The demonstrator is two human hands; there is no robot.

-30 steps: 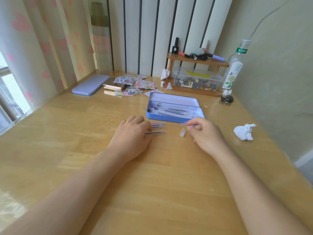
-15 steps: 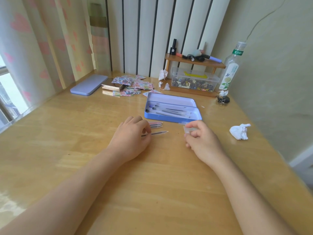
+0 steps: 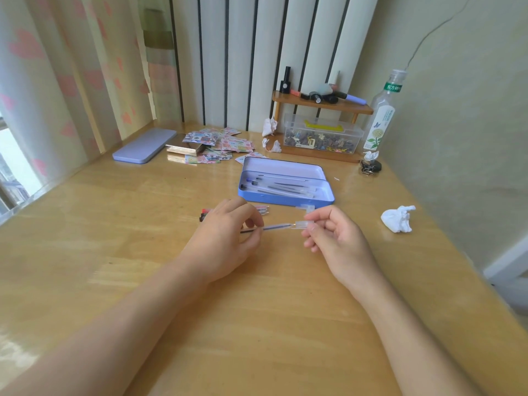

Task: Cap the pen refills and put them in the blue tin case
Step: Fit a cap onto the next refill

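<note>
My left hand (image 3: 225, 241) pinches a thin pen refill (image 3: 275, 226) that lies level above the desk, its tip pointing right. My right hand (image 3: 334, 238) holds a small clear cap (image 3: 302, 225) right at that tip. Behind both hands stands the open blue tin case (image 3: 285, 199), with several capped refills (image 3: 281, 185) lying inside. A few more loose refills (image 3: 264, 208) lie on the desk in front of the case, partly hidden by my left hand. Another clear cap (image 3: 305, 207) rests by the case's front wall.
The case's lid (image 3: 144, 144) lies at the far left, beside a pile of stickers (image 3: 214, 145). A crumpled tissue (image 3: 397, 219) sits to the right. A wooden shelf (image 3: 323, 105), clear storage box (image 3: 323, 137), bottle (image 3: 381, 115) and keys (image 3: 371, 166) line the back.
My left hand lifted a refill off the desk. My right hand picked up a clear cap and brought it to the refill's tip.
</note>
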